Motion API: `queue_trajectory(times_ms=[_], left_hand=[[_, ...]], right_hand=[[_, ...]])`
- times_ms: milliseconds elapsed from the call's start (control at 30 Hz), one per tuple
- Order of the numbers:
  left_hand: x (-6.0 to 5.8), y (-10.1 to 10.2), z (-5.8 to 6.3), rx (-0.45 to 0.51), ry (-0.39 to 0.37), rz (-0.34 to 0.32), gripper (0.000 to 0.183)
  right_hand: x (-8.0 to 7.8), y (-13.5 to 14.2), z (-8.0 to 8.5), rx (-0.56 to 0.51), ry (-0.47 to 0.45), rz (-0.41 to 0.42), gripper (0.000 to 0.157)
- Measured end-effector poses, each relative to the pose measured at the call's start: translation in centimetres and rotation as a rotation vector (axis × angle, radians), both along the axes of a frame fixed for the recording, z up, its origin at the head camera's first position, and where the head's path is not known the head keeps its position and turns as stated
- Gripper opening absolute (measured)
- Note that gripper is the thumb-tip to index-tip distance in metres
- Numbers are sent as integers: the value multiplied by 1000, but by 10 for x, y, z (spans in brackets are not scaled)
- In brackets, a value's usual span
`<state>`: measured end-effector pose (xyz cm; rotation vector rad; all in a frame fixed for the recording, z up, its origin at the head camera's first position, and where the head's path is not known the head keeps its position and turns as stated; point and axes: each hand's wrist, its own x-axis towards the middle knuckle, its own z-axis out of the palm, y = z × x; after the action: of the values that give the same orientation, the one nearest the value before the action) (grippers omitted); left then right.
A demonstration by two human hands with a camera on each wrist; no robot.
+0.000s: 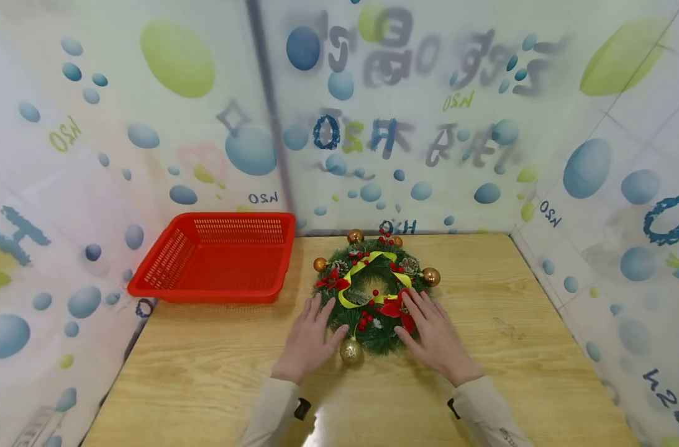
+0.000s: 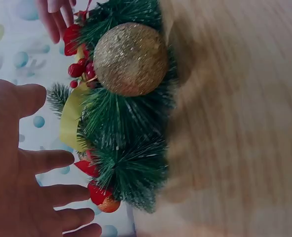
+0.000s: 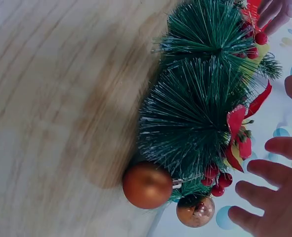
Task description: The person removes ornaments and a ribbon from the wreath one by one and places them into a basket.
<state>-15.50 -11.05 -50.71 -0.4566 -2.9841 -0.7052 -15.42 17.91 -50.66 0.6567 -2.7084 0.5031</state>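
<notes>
A green Christmas wreath (image 1: 381,340) lies flat on the wooden table, trimmed with yellow ribbon (image 1: 382,255), red berries, pinecones and shiny balls. At its near left edge is my left hand (image 1: 310,340), fingers spread, thumb close to a glittery gold ball (image 1: 351,352). My right hand (image 1: 438,335) is over the near right side, its straight fingers overlapping a red flower (image 1: 395,310) in the head view. Both wrist views show the left palm (image 2: 17,173) and right palm (image 3: 286,197) facing the wreath with extended fingers. A copper ball (image 3: 148,185) sticks out low in the right wrist view.
A red plastic basket (image 1: 205,295) with slotted walls stands at the table's back left. Patterned curtains (image 1: 345,167) with blue and green dots hang behind and on both sides. The wooden table (image 1: 518,372) extends around the wreath.
</notes>
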Motion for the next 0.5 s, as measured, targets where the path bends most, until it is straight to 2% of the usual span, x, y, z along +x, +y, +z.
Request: queue_trajectory(times_ms=[133, 333, 500], left_hand=[[5, 4, -6, 8, -19, -14, 73], [12, 10, -13, 70, -20, -47, 72], [15, 15, -19, 92, 0, -36, 73]], right_hand=[[1, -2, -4, 9, -15, 6, 73], [3, -3, -9, -8, -43, 5, 73], [2, -5, -11, -4, -56, 0, 73]])
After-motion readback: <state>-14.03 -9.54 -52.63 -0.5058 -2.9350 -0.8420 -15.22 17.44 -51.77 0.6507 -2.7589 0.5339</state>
